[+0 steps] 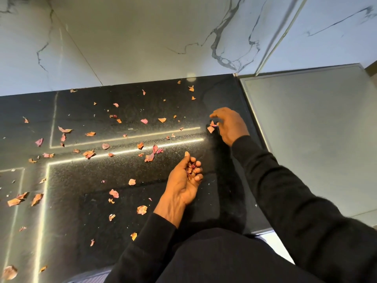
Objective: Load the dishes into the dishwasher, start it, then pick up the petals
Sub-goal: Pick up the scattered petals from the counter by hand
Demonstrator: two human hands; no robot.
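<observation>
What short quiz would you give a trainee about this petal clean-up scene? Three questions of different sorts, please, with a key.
1. True or false: the left hand holds gathered petals.
2. What is the right hand doing? A. pinching a petal near the counter's right end; B. wiping with a cloth; C. holding a plate.
3. Fill in: many loose petals still lie on the ___ counter.
Key: 1 true; 2 A; 3 black.
</observation>
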